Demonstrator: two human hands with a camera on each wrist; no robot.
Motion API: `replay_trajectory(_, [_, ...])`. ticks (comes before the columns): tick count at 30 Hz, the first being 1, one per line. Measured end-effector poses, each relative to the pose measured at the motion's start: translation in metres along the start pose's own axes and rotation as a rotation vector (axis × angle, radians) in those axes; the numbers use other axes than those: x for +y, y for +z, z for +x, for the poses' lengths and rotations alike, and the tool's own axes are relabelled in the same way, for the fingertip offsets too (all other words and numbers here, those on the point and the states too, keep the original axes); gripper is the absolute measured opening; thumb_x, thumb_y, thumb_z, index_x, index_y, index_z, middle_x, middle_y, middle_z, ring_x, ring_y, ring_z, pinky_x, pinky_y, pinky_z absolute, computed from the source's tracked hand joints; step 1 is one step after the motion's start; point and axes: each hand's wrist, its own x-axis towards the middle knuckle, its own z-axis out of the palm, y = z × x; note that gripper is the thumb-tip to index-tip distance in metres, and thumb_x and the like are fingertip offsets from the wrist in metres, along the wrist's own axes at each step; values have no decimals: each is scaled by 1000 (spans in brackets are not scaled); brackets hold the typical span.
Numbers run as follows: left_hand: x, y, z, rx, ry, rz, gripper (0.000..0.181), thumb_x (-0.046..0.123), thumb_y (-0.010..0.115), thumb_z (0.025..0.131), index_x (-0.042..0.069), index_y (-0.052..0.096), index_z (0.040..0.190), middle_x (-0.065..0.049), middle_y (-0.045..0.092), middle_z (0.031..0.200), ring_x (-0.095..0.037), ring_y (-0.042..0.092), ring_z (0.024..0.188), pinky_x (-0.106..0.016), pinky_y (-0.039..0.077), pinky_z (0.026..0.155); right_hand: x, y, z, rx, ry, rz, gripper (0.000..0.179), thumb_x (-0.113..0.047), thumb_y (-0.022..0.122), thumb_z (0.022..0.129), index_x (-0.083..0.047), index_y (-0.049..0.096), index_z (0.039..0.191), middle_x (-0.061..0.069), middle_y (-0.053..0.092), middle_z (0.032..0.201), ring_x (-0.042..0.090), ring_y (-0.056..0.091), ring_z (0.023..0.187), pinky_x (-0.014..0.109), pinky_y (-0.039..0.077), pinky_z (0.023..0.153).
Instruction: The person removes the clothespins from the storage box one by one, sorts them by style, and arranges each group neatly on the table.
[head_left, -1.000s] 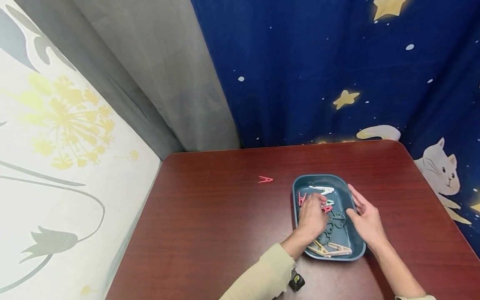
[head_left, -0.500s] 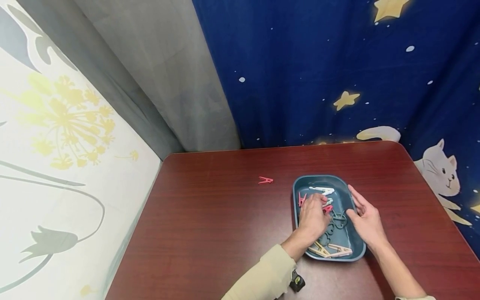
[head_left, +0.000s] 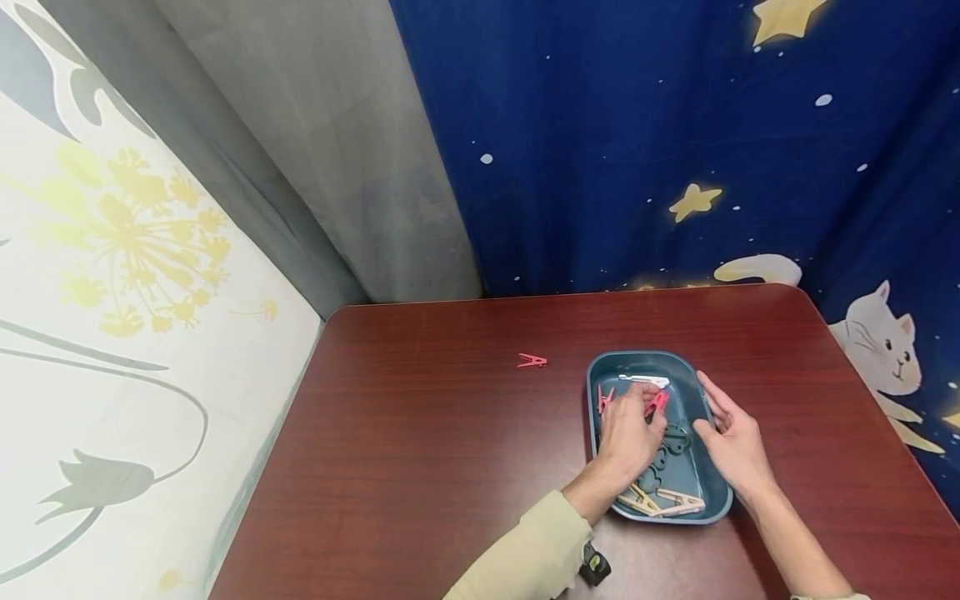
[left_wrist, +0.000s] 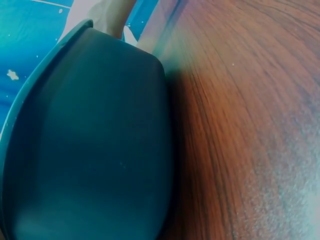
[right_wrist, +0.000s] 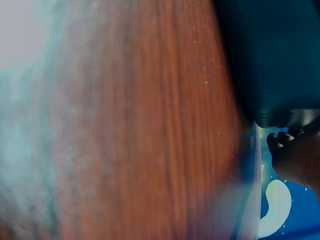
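A dark blue-green tray (head_left: 686, 396) stands on the table with several clothespins and dark green cutter-like shapes (head_left: 677, 439) in it. Inside it, my left hand (head_left: 628, 437) pinches a pink-red clothespin (head_left: 657, 403) between thumb and fingers. At the tray's right side my right hand (head_left: 738, 446) grips the rim, thumb on the inner side and fingers outside. Left of the left hand lies another pink clothespin (head_left: 604, 400). A white clothespin (head_left: 645, 380) is at the tray's far end, and wooden-coloured clothespins (head_left: 678, 503) are at its near end. The left wrist view mostly shows the tray's outer wall (left_wrist: 95, 140).
One pink clothespin (head_left: 532, 360) lies on the reddish-brown table (head_left: 420, 433), left of the tray. A blue star-patterned curtain (head_left: 600, 167) and a grey curtain (head_left: 360, 167) hang behind the table. A small black device (head_left: 596, 567) is below the left sleeve.
My left hand has taken a pink-red clothespin from among the things in the tray and raised it slightly. A pale clothespin beside it is no longer visible. My right hand stays on the rim.
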Motion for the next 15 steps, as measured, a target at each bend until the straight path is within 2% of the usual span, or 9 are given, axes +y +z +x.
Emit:
replay_trajectory(6, [0, 0, 0, -11, 29, -76, 31, 12, 76, 99, 15, 71, 130, 9, 78, 115, 5, 68, 99, -12, 48, 88, 2, 0, 0, 4, 3, 2, 70, 10, 59, 100, -11, 40, 164, 25, 47, 155, -5, 50, 129, 2, 41, 90])
replay_trajectory(10, [-1, -1, 0, -26, 31, -166, 32, 11, 73, 102, 16, 70, 134, 8, 77, 122, 7, 66, 102, -7, 47, 87, 3, 0, 0, 3, 1, 4, 70, 10, 59, 100, -10, 40, 164, 25, 48, 154, -7, 50, 128, 2, 40, 92])
replay_trajectory(15, [0, -3, 2, -25, 40, -278, 33, 11, 71, 103, 16, 70, 135, 7, 77, 123, 7, 67, 105, -9, 49, 89, 2, 0, 0, -1, 2, 3, 70, 9, 60, 100, -9, 39, 164, 24, 47, 155, -8, 49, 128, 2, 39, 93])
